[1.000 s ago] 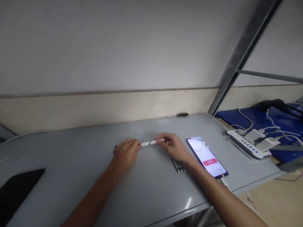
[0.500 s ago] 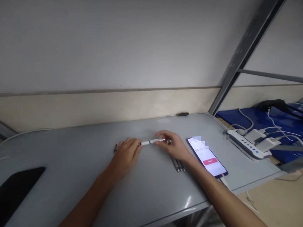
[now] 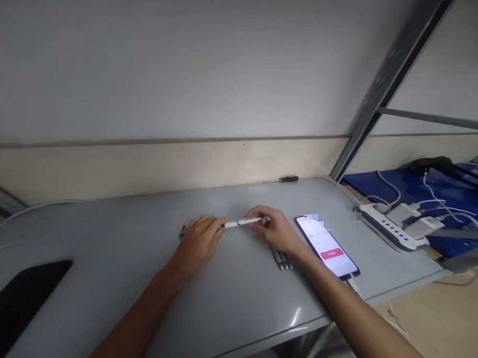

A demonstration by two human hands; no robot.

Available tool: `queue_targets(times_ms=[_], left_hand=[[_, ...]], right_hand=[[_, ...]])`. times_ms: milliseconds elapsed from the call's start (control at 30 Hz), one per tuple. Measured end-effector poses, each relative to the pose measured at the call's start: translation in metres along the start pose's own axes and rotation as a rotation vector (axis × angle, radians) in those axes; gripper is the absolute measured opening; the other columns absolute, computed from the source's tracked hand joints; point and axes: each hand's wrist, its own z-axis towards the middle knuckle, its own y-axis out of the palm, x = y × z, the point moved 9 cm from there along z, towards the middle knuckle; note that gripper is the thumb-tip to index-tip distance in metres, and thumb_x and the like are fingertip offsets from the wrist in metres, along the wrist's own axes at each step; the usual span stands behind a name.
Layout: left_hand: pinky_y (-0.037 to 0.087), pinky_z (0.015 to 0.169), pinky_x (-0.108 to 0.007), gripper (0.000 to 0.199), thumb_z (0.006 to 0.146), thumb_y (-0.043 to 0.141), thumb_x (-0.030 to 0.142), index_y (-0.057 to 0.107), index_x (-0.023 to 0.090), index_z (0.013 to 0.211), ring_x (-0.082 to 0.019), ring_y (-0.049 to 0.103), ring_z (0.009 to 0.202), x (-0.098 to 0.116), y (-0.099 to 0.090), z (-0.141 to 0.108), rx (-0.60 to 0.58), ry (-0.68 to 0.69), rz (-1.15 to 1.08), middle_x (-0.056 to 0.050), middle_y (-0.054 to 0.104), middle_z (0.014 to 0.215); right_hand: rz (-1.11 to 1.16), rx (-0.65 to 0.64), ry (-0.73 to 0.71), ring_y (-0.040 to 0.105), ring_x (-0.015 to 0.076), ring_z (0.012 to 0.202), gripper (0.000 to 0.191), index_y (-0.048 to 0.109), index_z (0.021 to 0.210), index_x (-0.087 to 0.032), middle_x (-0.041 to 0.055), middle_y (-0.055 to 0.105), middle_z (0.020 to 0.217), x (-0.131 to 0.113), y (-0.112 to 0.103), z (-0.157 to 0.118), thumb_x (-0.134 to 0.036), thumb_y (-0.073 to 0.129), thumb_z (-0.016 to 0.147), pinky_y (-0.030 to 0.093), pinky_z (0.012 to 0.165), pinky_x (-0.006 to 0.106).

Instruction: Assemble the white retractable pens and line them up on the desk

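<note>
A white pen (image 3: pixel 235 223) with dark bands lies level between my two hands, just above or on the grey desk. My left hand (image 3: pixel 203 236) is closed over the pen's left part, knuckles up. The thumb and fingertips of my right hand (image 3: pixel 271 229) pinch its clear right end. Past the left knuckles a small dark and metallic piece (image 3: pixel 182 231) pokes out; whether it belongs to the pen I cannot tell. Several slim pens (image 3: pixel 281 261) with metal tips lie side by side, partly hidden beneath my right wrist.
A lit phone (image 3: pixel 328 246) with a timer on screen lies right of my right forearm, a cable at its lower end. Beyond it stands a power strip (image 3: pixel 393 228) with chargers. A screwdriver (image 3: pixel 282 179) rests by the wall, and a black flat object (image 3: pixel 27 306) sits at left.
My right fingers have closed in more on the pen's right end. The left hand has barely shifted, and the pen stays in nearly the same place.
</note>
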Motion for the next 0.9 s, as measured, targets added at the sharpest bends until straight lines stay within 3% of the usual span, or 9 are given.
queue_targets(times_ms=[67,233,367,467,667,900], left_hand=[[0.036,0.074,-0.033,0.029,0.099,0.032,0.030,0.059,0.020,0.095,-0.020,0.055,0.083,0.001,0.000,0.000,0.000,0.005,0.007,-0.003,0.065,0.086],[0.036,0.073,-0.032,0.028,0.100,0.032,0.031,0.058,0.021,0.096,-0.020,0.055,0.084,0.002,0.002,-0.001,-0.012,0.015,0.020,-0.003,0.064,0.086],[0.036,0.074,-0.033,0.028,0.099,0.033,0.030,0.059,0.020,0.096,-0.021,0.055,0.085,0.001,0.003,-0.001,-0.027,0.021,0.021,-0.004,0.064,0.087],[0.037,0.075,-0.034,0.027,0.099,0.033,0.029,0.059,0.020,0.098,-0.021,0.055,0.087,0.000,0.003,-0.001,-0.025,0.016,0.003,-0.004,0.065,0.089],[0.037,0.078,-0.035,0.027,0.099,0.035,0.030,0.060,0.021,0.099,-0.021,0.057,0.090,0.002,0.005,-0.002,-0.059,-0.003,-0.016,-0.004,0.067,0.093],[0.036,0.084,-0.037,0.032,0.099,0.035,0.030,0.060,0.030,0.119,-0.021,0.058,0.096,-0.004,0.001,-0.002,-0.075,-0.039,0.015,-0.002,0.068,0.099]], right_hand=[[0.016,-0.001,0.010,0.058,0.0163,0.077,0.020,0.069,0.095,-0.018,0.0043,0.068,0.087,0.001,0.000,0.000,-0.034,0.063,0.084,0.040,0.066,0.026],[-0.045,-0.071,0.075,0.053,0.0140,0.062,0.033,0.068,0.071,-0.016,0.0009,0.062,0.064,0.008,0.006,0.000,-0.036,0.051,0.092,0.036,0.060,0.027],[0.036,-0.023,0.067,0.060,0.0171,0.076,0.012,0.070,0.085,-0.017,0.0048,0.070,0.084,0.007,0.001,-0.001,-0.028,0.064,0.083,0.042,0.067,0.027],[0.011,-0.031,0.029,0.059,0.0167,0.074,0.008,0.070,0.086,-0.018,0.0055,0.069,0.085,0.005,0.002,-0.001,-0.022,0.067,0.079,0.042,0.066,0.027],[-0.241,0.008,-0.147,0.054,0.0136,0.071,0.022,0.069,0.090,-0.019,0.0015,0.062,0.080,-0.005,-0.001,0.000,-0.005,0.065,0.074,0.039,0.065,0.025],[-0.454,0.034,-0.147,0.055,0.0137,0.071,0.014,0.071,0.089,-0.018,0.0042,0.060,0.087,0.007,-0.008,0.000,-0.009,0.066,0.079,0.041,0.066,0.025]])
